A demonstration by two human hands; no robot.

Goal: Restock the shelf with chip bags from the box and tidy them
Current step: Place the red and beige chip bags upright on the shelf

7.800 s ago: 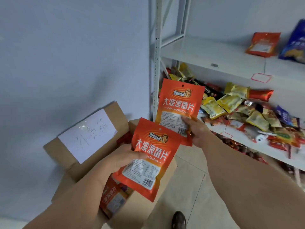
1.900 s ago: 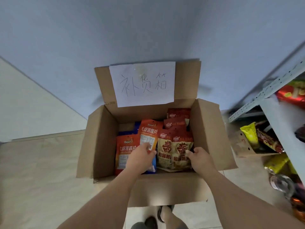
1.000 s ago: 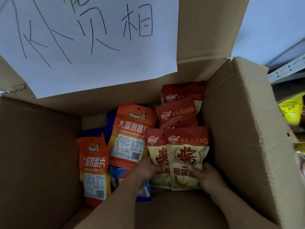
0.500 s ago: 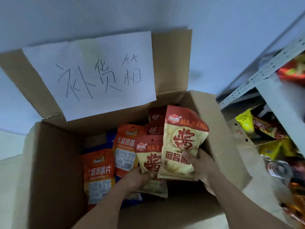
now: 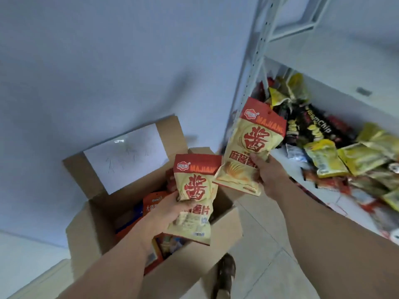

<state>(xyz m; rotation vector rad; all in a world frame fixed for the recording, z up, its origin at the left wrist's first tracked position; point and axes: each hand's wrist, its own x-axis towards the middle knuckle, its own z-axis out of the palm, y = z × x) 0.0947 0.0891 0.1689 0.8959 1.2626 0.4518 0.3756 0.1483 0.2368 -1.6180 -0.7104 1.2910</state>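
Note:
My left hand [image 5: 170, 210] grips a cream chip bag with a red top band [image 5: 195, 190] above the open cardboard box [image 5: 185, 266]. My right hand [image 5: 266, 171] holds a second, matching chip bag [image 5: 252, 143] higher up, near the white shelf's corner post [image 5: 251, 67]. Both bags face me with their printed fronts. Orange chip bags [image 5: 151, 203] lie inside the box, partly hidden by my left forearm. The shelf board [image 5: 343, 203] on the right carries a loose heap of yellow, black and red snack bags [image 5: 330, 156].
The box's back flap bears a white paper label [image 5: 127, 158] and leans on the blue-grey wall. A higher white shelf board [image 5: 336, 91] juts out above the snack heap. My shoe [image 5: 224, 275] stands on the tiled floor beside the box.
Both hands have lifted out of the box, each with a cream and red bag. The right hand has swung toward the shelf, and the view has turned right and pulled back.

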